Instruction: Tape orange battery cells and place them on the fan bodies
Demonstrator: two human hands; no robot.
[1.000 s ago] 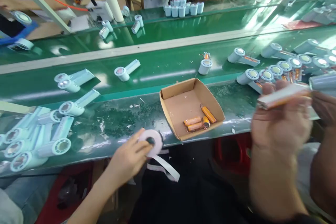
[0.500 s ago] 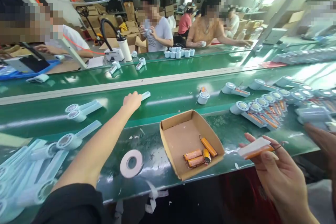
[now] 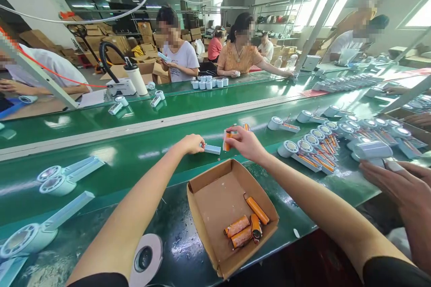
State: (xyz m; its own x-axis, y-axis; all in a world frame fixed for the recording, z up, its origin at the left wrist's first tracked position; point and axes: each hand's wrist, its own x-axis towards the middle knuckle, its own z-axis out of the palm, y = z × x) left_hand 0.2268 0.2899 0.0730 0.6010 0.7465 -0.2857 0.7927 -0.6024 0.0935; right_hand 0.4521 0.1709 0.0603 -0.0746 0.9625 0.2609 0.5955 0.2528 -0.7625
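Over the green conveyor, my left hand [image 3: 193,143] is closed on a pale blue fan housing [image 3: 213,149]; its open handle points right and its round head is hidden by my fingers. Just to the right, my right hand [image 3: 248,142] pinches an orange battery [image 3: 228,141] with a white strip on its side, held a little above and beside the handle. Below my hands stands a cardboard tray [image 3: 202,215] with several orange batteries [image 3: 256,210] in it. Behind my right hand, another orange battery [image 3: 247,126] shows partly.
More empty housings [image 3: 28,240] lie at left. A tape roll [image 3: 148,260] rests beside the tray. Rows of housings with batteries [image 3: 316,143] fill the right side, near a co-worker's hands [image 3: 400,184] holding a housing [image 3: 372,150]. Other people sit across the belt.
My right hand has brought the battery from the near right edge to beside the left hand over the belt. My left hand keeps the housing. The view has turned right.
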